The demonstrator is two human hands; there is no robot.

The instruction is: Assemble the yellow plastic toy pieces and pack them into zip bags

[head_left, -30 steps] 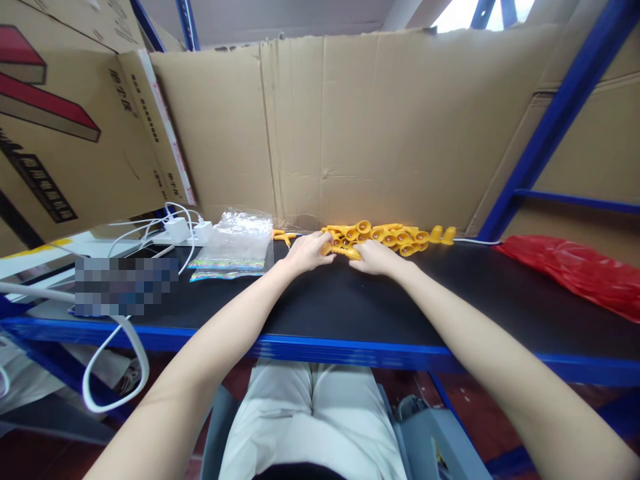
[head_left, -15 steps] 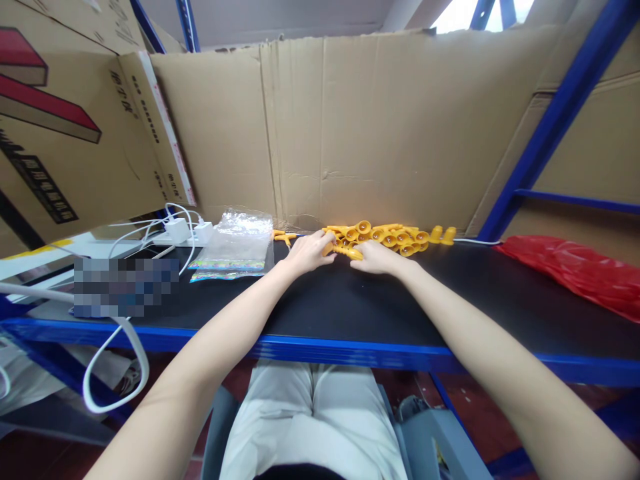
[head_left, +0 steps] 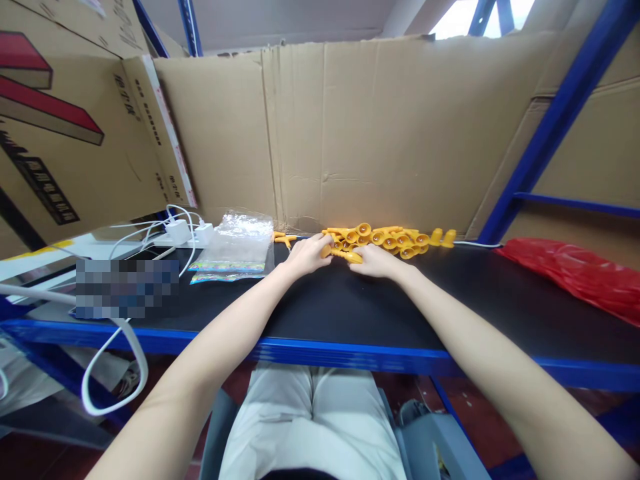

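Work on the yellow plastic piece [head_left: 347,256] appears unfinished: it lies between the two hands, over the black bench top [head_left: 360,320] and just in front of the pile. The left hand [head_left: 309,255] is closed about its left end. The right hand [head_left: 374,261] has its fingers curled in at the other end and appears to pinch it; the exact fingertip contact is hidden.

Behind the hands, the pile of yellow cup-ended pieces [head_left: 391,241] runs along the foot of the cardboard panel [head_left: 400,140], mouths mostly facing the bench front. Whether these are handled or waiting cannot be told from their condition. Two yellow cups [head_left: 443,237] stand at the pile's right end. A few slender yellow pieces [head_left: 285,239] lie apart, left of the left hand.

Clear plastic bags [head_left: 237,250] lie flat at the left, with no yellow piece seen in them; any bagging is judged not yet begun. The red plastic bag [head_left: 575,273] at far right lies away from both hands; its contents cannot be determined.
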